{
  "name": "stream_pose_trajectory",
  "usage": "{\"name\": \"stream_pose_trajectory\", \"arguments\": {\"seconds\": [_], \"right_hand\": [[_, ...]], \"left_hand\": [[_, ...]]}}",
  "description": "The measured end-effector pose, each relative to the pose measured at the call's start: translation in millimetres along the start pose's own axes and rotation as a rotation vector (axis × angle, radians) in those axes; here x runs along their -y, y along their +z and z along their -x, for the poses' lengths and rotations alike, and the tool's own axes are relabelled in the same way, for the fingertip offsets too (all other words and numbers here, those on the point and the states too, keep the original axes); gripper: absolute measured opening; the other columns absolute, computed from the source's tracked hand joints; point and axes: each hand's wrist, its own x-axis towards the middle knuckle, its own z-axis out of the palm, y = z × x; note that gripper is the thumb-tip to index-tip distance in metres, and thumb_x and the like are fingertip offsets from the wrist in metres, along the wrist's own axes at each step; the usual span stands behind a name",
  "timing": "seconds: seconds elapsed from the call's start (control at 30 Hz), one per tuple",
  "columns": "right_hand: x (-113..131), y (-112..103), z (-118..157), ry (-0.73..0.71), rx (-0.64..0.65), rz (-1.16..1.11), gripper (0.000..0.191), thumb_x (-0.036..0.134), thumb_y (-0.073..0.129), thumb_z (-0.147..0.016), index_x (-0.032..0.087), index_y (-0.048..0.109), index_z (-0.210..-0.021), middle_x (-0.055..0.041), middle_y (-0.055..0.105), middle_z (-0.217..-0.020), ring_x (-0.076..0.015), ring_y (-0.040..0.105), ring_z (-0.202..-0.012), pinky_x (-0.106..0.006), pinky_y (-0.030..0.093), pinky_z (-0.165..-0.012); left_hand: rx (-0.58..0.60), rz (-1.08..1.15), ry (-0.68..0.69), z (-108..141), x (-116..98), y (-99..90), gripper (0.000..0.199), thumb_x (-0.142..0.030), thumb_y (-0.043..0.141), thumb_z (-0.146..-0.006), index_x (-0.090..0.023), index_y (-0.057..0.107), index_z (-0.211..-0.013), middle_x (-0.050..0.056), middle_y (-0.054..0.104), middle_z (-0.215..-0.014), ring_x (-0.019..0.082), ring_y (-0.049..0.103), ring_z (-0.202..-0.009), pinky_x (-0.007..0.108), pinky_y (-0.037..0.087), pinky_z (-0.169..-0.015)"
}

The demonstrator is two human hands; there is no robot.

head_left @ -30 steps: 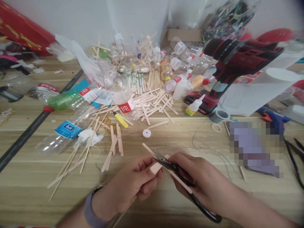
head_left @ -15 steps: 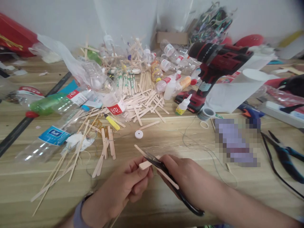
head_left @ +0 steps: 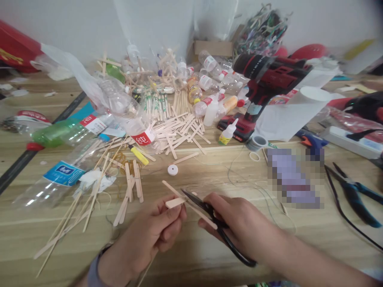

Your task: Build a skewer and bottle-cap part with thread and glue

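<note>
My left hand (head_left: 161,223) pinches crossed wooden craft sticks (head_left: 176,202) between thumb and fingers. One stick lies slantwise across the other, its lower end reaching toward my right hand. My right hand (head_left: 236,223) is wrapped round black-handled scissors (head_left: 197,203). Their blades point up and left, close beside the crossing of the sticks; whether they touch it I cannot tell. A thin strand hangs below my left hand. Just beyond the hands lies a small white disc (head_left: 172,170), and to the left a few craft sticks (head_left: 137,181) lie in small groups.
A red and black cordless drill (head_left: 257,91) stands at the back right, near a glue bottle (head_left: 228,133) and a wire spool (head_left: 257,142). Pliers (head_left: 354,195) lie at the right. Plastic bottles (head_left: 64,173) and a yellow cutter (head_left: 139,154) lie to the left. Loose sticks (head_left: 179,133) are heaped behind.
My right hand and the scissors have drawn slightly away from the crossing of the sticks. My left hand, still pinching the sticks, has shifted a little left in view, along with the whole scene.
</note>
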Motion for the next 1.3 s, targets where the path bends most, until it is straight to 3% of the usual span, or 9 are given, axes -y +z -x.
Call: {"name": "stream_pose_trajectory", "arguments": {"seconds": [0.2,0.33,0.43,0.6,0.67,0.8,0.9,1.1,1.3], "right_hand": [[-43,-19,0,0.213,-0.183,0.212,0.022,0.038,0.051,-0.093,0.019,0.06,-0.098,-0.0041,0.071,-0.07,-0.0211,0.068,-0.056,-0.026,0.043,-0.048],[-86,-23,-3,0.358,-0.182,0.344,0.031,0.031,0.055,-0.087,0.016,0.061,-0.114,-0.0104,0.075,-0.091,-0.0257,0.072,-0.071,-0.03,0.05,-0.056],[-99,-23,-3,0.42,-0.136,0.413,0.035,0.029,0.056,-0.087,0.015,0.061,-0.118,-0.0122,0.073,-0.096,-0.0273,0.072,-0.072,-0.033,0.051,-0.057],[-65,-28,-4,0.238,-0.178,0.432,0.027,0.026,0.046,-0.096,0.016,0.069,-0.107,-0.016,0.071,-0.099,-0.0316,0.067,-0.092,-0.042,0.053,-0.074],[-42,-28,-6,0.053,-0.27,0.174,0.025,0.026,0.046,-0.097,0.021,0.069,-0.106,-0.0108,0.072,-0.096,-0.0256,0.067,-0.09,-0.039,0.053,-0.078],[-4,-24,-16,-0.152,-0.143,-0.332,0.019,0.018,0.054,-0.095,0.024,0.069,-0.106,-0.0048,0.073,-0.097,-0.0168,0.067,-0.09,-0.026,0.053,-0.076],[6,-21,-22,-0.142,-0.095,-0.516,0.019,0.015,0.057,-0.093,0.025,0.071,-0.103,-0.002,0.073,-0.091,-0.0146,0.067,-0.086,-0.024,0.051,-0.076],[1,-10,-24,0.062,-0.011,-0.699,0.007,0.022,0.065,-0.089,0.02,0.07,-0.086,0.001,0.071,-0.077,-0.0119,0.065,-0.072,-0.021,0.048,-0.068],[-5,2,-23,0.089,0.021,-0.903,0.025,0.039,0.068,-0.087,0.017,0.066,-0.076,-0.0024,0.069,-0.077,-0.0133,0.064,-0.072,-0.025,0.049,-0.067]], "left_hand": [[0.035,0.038,-0.011,1,0,-1.7,0.042,-0.053,0.077,-0.071,-0.018,0.055,-0.078,-0.011,0.036,-0.045,0.004,0.017,-0.042,0.018,0.009,-0.039],[0.054,0.042,-0.016,2,-1,-0.4,0.042,-0.052,0.077,-0.07,-0.018,0.054,-0.078,-0.011,0.038,-0.046,0.004,0.019,-0.042,0.018,0.01,-0.039],[0.064,0.029,-0.021,3,-3,1.6,0.041,-0.051,0.077,-0.07,-0.018,0.053,-0.076,-0.011,0.037,-0.046,0.004,0.018,-0.042,0.019,0.01,-0.039],[0.074,-0.037,-0.035,4,-3,2.2,0.04,-0.053,0.073,-0.073,-0.019,0.052,-0.074,-0.01,0.037,-0.045,0.005,0.019,-0.04,0.02,0.01,-0.04],[0.093,-0.055,-0.037,5,-1,1.5,0.041,-0.055,0.071,-0.074,-0.019,0.052,-0.075,-0.01,0.037,-0.044,0.005,0.019,-0.04,0.022,0.01,-0.04],[0.109,-0.086,-0.024,5,0,1.6,0.043,-0.059,0.068,-0.076,-0.019,0.052,-0.077,-0.01,0.037,-0.046,0.006,0.021,-0.041,0.024,0.011,-0.042],[0.102,-0.094,-0.033,5,-1,2.4,0.042,-0.058,0.066,-0.078,-0.019,0.052,-0.076,-0.009,0.035,-0.047,0.006,0.02,-0.043,0.024,0.011,-0.043],[0.137,-0.044,-0.066,3,3,-0.5,0.041,-0.056,0.067,-0.079,-0.019,0.051,-0.074,-0.01,0.033,-0.045,0.005,0.017,-0.041,0.024,0.009,-0.042],[0.165,-0.033,-0.129,4,0,-0.1,0.043,-0.058,0.069,-0.076,-0.019,0.05,-0.074,-0.012,0.03,-0.044,0.004,0.015,-0.039,0.023,0.008,-0.039]]}}
